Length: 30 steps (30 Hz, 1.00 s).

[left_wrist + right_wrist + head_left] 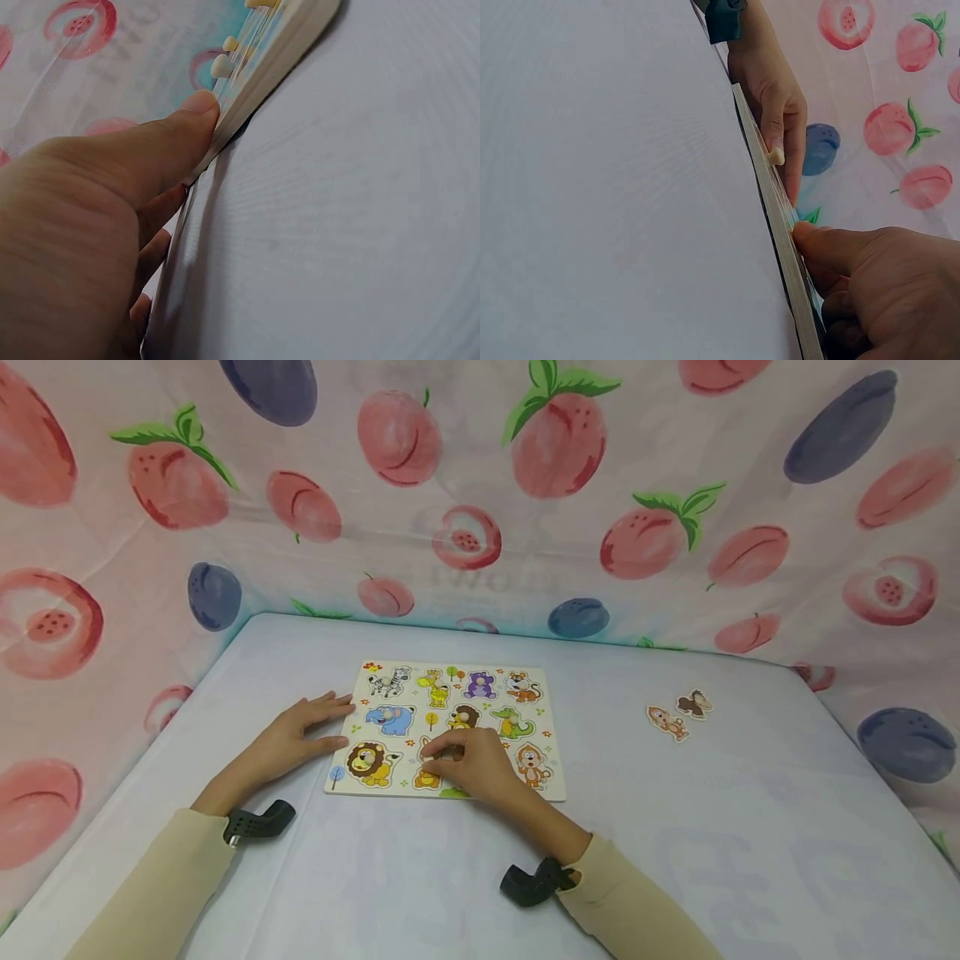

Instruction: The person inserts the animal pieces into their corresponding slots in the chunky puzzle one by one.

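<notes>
A wooden animal peg puzzle board lies flat on the table in the head view. My right hand reaches over its front row, thumb and forefinger pinching at the kangaroo piece; the fingers hide the piece's middle. At the left edge, my left hand touches the board with fingers fairly straight. Its thumb lies against the board's rim in the left wrist view. A lion piece sits between the hands, and a monkey piece is right of my right hand.
Off to the right, a loose monkey piece and a dark-maned animal piece lie on the white tablecloth. A fruit-print cloth rises behind the table. Each wrist wears a black camera mount.
</notes>
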Motion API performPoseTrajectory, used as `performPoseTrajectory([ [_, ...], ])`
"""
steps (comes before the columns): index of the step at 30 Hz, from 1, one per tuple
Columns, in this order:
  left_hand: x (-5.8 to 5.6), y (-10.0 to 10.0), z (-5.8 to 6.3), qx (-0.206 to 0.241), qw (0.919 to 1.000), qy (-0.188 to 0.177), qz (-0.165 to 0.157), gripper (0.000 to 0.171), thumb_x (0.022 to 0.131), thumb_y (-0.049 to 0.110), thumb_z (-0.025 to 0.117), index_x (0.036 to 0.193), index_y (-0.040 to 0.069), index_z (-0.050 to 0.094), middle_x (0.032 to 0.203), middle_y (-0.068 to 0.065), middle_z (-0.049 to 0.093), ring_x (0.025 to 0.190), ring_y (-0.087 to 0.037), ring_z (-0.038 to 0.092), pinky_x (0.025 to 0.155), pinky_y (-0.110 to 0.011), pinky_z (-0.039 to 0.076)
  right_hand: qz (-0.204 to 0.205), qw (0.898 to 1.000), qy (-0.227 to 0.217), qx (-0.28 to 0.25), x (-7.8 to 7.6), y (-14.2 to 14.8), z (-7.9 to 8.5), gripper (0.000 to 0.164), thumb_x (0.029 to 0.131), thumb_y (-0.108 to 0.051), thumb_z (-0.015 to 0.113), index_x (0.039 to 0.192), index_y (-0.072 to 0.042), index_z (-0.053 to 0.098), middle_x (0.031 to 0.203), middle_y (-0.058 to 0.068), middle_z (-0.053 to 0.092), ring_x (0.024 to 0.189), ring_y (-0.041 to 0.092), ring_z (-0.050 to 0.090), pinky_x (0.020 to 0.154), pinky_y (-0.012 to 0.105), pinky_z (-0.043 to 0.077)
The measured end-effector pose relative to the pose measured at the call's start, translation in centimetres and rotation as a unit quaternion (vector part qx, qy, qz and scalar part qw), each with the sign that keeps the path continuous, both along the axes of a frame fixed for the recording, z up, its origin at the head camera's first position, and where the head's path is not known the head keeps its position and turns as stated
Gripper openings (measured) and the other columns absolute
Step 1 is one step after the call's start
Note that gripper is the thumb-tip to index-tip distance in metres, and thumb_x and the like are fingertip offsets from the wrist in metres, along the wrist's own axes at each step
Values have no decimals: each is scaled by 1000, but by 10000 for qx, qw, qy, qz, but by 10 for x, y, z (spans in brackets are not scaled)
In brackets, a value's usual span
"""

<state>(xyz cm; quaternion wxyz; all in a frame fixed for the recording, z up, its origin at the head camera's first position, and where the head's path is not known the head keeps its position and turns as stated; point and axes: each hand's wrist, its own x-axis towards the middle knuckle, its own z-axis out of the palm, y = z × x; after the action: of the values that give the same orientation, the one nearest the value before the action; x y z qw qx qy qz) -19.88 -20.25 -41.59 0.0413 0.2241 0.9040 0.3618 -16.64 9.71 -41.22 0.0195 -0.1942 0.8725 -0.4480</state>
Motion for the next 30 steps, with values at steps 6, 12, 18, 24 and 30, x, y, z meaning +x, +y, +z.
performPoseTrajectory([
  [6,0,1,0,-44,10000,-28,29,59,89,34,68,138,6,51,151,-11,35,142,-33,19,116,-52,4,-28,10000,30,-8,0,0,-1,8,79,-20,80,87,-20,77,75,-14,65,52,9,43,44,21,32],
  [12,-1,0,0,-77,10000,11,6,59,89,35,67,138,5,51,151,-11,36,142,-34,19,116,-52,5,-50,10000,53,-51,0,0,-1,9,78,-19,81,86,-20,77,67,-11,61,52,9,41,45,21,31],
  [18,-2,-1,-1,-95,9999,75,-46,59,89,34,67,138,5,51,150,-12,36,142,-34,20,116,-52,5,-43,9999,58,-79,0,0,-1,9,78,-19,81,86,-21,77,65,-8,59,52,10,41,45,21,30],
  [24,-2,-1,-2,-98,9999,43,-16,59,89,34,67,138,6,51,151,-11,35,142,-34,19,116,-52,5,-97,9999,47,-6,-1,0,-1,9,79,-20,80,86,-22,77,67,-10,60,53,9,42,46,21,32],
  [30,-2,-2,-3,-99,9999,-16,27,59,89,36,67,139,7,51,151,-9,35,143,-32,18,116,-51,4,-87,10000,8,16,0,0,0,9,79,-20,80,86,-22,76,67,-9,59,54,10,43,46,21,32],
])
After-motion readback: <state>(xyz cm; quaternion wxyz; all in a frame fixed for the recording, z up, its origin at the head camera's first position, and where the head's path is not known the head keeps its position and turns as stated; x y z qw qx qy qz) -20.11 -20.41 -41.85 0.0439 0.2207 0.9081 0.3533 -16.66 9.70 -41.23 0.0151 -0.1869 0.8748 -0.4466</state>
